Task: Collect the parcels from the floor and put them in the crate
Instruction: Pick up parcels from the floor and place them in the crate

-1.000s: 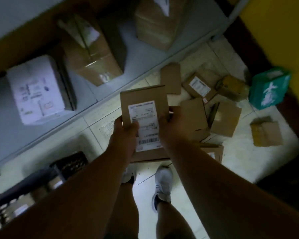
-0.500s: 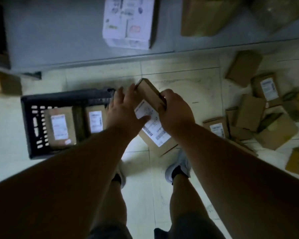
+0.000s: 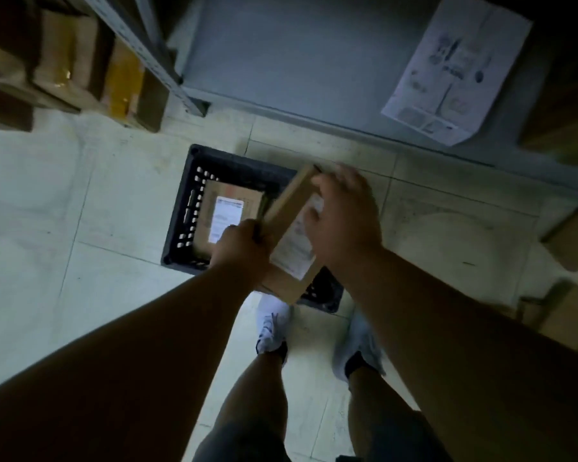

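I hold a flat brown cardboard parcel with a white label, tilted on edge, directly over the black plastic crate on the floor. My left hand grips its near left edge. My right hand lies over its labelled face, fingers around the far edge. Inside the crate lies another brown parcel with a white label. The crate's right half is hidden behind the held parcel and my hands.
A grey metal shelf runs along the back with a white printed box on it. Brown boxes stand on racking at top left. More parcels lie on the tiled floor at the right edge. My two feet stand just before the crate.
I have turned left and carried the parcel from beside the crate to directly over it. The floor pile has slid out to the right edge of view.
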Available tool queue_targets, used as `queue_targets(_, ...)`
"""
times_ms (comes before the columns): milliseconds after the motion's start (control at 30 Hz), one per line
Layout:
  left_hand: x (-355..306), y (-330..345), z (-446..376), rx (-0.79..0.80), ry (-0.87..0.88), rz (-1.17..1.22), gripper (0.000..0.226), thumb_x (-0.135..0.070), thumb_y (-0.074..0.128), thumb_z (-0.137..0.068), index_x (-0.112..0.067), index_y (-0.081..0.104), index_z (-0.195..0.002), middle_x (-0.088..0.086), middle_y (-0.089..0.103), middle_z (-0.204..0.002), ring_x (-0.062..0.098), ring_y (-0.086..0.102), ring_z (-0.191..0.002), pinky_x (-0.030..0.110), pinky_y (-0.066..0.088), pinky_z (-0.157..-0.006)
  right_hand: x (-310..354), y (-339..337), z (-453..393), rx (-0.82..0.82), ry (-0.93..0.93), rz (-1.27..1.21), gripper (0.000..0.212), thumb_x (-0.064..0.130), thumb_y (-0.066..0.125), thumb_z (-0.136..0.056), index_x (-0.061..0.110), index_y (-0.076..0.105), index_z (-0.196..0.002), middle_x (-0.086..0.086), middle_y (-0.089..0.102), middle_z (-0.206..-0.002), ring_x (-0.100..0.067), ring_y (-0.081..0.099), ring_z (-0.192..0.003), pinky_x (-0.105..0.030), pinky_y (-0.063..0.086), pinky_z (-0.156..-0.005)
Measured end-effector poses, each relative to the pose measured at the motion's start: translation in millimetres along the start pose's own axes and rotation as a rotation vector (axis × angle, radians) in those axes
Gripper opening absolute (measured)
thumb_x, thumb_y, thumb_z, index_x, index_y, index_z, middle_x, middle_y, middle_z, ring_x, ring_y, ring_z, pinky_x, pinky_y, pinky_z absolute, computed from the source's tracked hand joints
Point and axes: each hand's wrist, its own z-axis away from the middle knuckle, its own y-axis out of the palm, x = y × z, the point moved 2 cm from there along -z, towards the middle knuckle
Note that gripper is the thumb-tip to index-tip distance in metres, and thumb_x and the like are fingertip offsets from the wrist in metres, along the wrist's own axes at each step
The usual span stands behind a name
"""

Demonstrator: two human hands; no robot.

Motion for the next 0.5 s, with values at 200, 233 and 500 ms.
queue_targets(200, 40.6, 31.6, -37.7, 0.048, -0.259, 0.398, 0.031, -0.038, 0.044, -0.1, -0.017, 0.062, -0.115, 0.008, 0.066, -0.103, 0.027, 0.065, -0.093, 0.045, 0.058, -0.084, -31.0, 96.9, -5.4, 0.152, 0.704, -0.536, 0.055, 0.036, 0.061, -0.096, 0.014, 0.037, -0.14, -0.006, 0.058, -0.125, -0.03, 0.063, -0.113, -0.022, 0.052, -0.058)
queue_targets(233, 45.6, 40.0, -45.3, 0.056, -0.274, 0.393, 0.032, -0.038, 0.043, -0.101, -0.016, 0.062, -0.114, 0.007, 0.065, -0.102, 0.025, 0.064, -0.092, 0.043, 0.058, -0.083, -36.1, 111.4, -8.1, 0.209, 0.755, -0.578, 0.048, 0.036, 0.057, -0.098, 0.013, 0.04, -0.137, -0.005, 0.059, -0.119, -0.028, 0.064, -0.111, -0.017, 0.044, -0.051)
queue_targets(500, 78.1, 126.9, -122.6, 0.064, -0.07, -0.055, 0.038, -0.022, 0.051, -0.093, -0.023, 0.046, -0.13, 0.012, 0.052, -0.125, 0.035, 0.058, -0.108, 0.05, 0.055, -0.089, -109.1, 223.9, -37.1, 0.274, 0.869, -0.513, 0.046, 0.029, 0.053, -0.102, 0.015, 0.039, -0.143, -0.013, 0.058, -0.132, -0.033, 0.062, -0.112, -0.03, 0.046, -0.064)
